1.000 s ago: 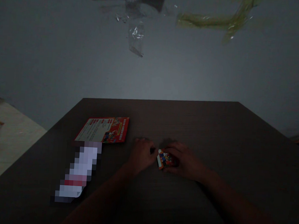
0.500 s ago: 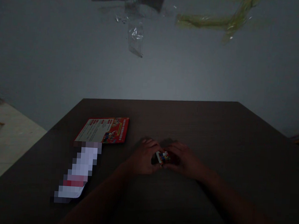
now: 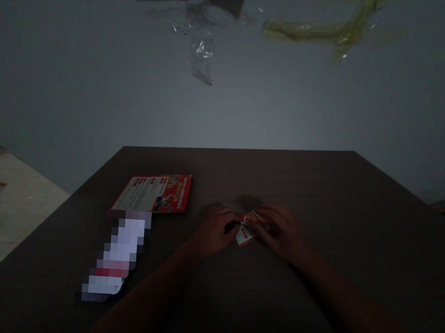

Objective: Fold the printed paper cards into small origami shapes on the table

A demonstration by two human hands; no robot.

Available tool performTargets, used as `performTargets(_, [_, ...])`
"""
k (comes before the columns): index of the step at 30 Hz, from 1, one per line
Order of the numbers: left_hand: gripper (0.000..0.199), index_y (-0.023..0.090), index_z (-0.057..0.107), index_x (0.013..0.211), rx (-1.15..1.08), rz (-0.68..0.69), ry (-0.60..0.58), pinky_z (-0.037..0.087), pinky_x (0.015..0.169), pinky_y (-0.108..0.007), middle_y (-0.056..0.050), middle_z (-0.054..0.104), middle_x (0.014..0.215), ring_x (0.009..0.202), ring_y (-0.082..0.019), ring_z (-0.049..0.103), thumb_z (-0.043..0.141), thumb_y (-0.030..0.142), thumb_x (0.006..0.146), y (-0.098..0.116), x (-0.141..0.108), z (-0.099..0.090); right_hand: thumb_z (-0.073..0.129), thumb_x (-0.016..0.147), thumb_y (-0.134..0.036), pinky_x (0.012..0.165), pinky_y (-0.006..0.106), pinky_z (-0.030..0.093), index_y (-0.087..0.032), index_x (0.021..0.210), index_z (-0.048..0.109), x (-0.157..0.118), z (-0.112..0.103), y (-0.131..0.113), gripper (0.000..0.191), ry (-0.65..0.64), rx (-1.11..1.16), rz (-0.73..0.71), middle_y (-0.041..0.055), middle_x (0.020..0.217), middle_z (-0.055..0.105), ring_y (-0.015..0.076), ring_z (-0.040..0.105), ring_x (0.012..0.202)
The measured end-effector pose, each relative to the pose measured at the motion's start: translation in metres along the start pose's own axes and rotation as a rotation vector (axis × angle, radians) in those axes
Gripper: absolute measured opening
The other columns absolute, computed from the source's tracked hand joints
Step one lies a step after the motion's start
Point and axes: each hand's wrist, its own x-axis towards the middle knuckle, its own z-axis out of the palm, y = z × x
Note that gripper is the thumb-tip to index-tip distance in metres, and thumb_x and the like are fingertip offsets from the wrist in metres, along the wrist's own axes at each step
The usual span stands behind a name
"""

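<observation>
Between my hands is a small red-and-white printed card or packet (image 3: 245,235); the dim light hides its exact kind. My right hand (image 3: 284,235) is closed on its right side, thumb in front and fingers behind. My left hand (image 3: 215,231) has curled fingers pinching at its left corner, with a dark gap between thumb and forefinger. The piece is tilted, its white printed part facing down toward me and its red part above. Both hands are low over the brown table (image 3: 244,298).
On the table's left lies a flat red printed box or booklet (image 3: 149,192) with a white text panel. Nearer me is a blurred, pixelated long light object (image 3: 117,255) with a red band. Behind the table rises a wall (image 3: 272,99) bearing tape strips (image 3: 309,32).
The small printed piece has turned, and its white text part now shows below the red. My right hand has rotated and lifted a little; my left hand has shifted slightly.
</observation>
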Motion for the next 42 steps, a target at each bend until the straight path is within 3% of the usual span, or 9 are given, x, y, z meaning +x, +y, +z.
performTargets(6, [0.015,0.018,0.060,0.086,-0.059,-0.085,0.056,0.039,0.072,-0.028,-0.003,0.060,0.083,0.079,-0.015,0.054,0.048,0.026,0.087,0.000,0.001,0.001,0.060,0.079,-0.017,0.077,0.036,0.050,-0.021,0.104,0.058,0.000,-0.004,-0.001,0.026,0.090,0.028,-0.114,0.0082,0.097,0.065,0.0197,0.060,0.088])
performTargets(10, [0.018,0.016,0.058,0.080,-0.052,-0.169,0.076,0.039,0.064,-0.026,-0.001,0.056,0.075,0.071,-0.014,0.052,0.047,0.029,0.087,-0.002,0.001,0.002,0.062,0.079,-0.021,0.077,0.036,0.050,-0.020,0.104,0.058,0.000,-0.002,-0.001,0.025,-0.004,0.057,-0.156,0.0084,0.097,0.065,0.0200,0.061,0.089])
performTargets(16, [0.026,0.016,0.057,0.075,-0.048,-0.277,0.111,0.039,0.060,-0.026,-0.001,0.055,0.069,0.066,-0.014,0.051,0.045,0.034,0.088,-0.004,0.002,0.003,0.066,0.076,-0.036,0.088,0.042,0.046,-0.021,0.109,0.056,-0.002,0.003,0.002,0.038,-0.189,0.029,-0.191,0.0096,0.109,0.061,0.0238,0.055,0.106])
performTargets(21, [0.027,0.015,0.061,0.087,-0.135,-0.343,0.120,0.044,0.067,-0.027,-0.004,0.063,0.080,0.073,-0.015,0.057,0.044,0.035,0.088,-0.005,0.003,0.004,0.063,0.079,-0.033,0.090,0.043,0.044,-0.021,0.108,0.059,0.000,0.006,-0.001,0.031,-0.330,-0.024,-0.184,0.0090,0.112,0.060,0.0245,0.053,0.107])
performTargets(26, [0.026,0.015,0.060,0.082,-0.122,-0.382,0.143,0.044,0.063,-0.026,-0.004,0.064,0.078,0.071,-0.015,0.058,0.046,0.036,0.087,-0.006,0.003,0.005,0.056,0.084,-0.028,0.088,0.041,0.044,-0.021,0.102,0.062,0.001,0.008,-0.002,0.020,-0.388,-0.035,-0.200,0.0082,0.107,0.061,0.0232,0.054,0.102])
performTargets(37, [0.015,0.017,0.060,0.086,-0.089,-0.368,0.193,0.043,0.064,-0.026,-0.003,0.065,0.083,0.074,-0.015,0.058,0.054,0.030,0.082,-0.011,0.003,0.003,0.057,0.084,-0.028,0.088,0.040,0.042,-0.022,0.099,0.065,0.000,0.009,0.000,0.018,-0.432,-0.051,-0.184,0.0067,0.101,0.063,0.0213,0.056,0.099])
performTargets(42, [0.025,0.017,0.057,0.071,0.058,-0.425,0.234,0.038,0.056,-0.024,-0.001,0.062,0.070,0.065,-0.014,0.056,0.057,0.040,0.080,-0.007,0.002,0.001,0.058,0.083,-0.027,0.086,0.039,0.042,-0.023,0.097,0.065,0.001,0.008,-0.001,0.017,-0.447,-0.090,-0.148,0.0052,0.097,0.063,0.0207,0.055,0.096])
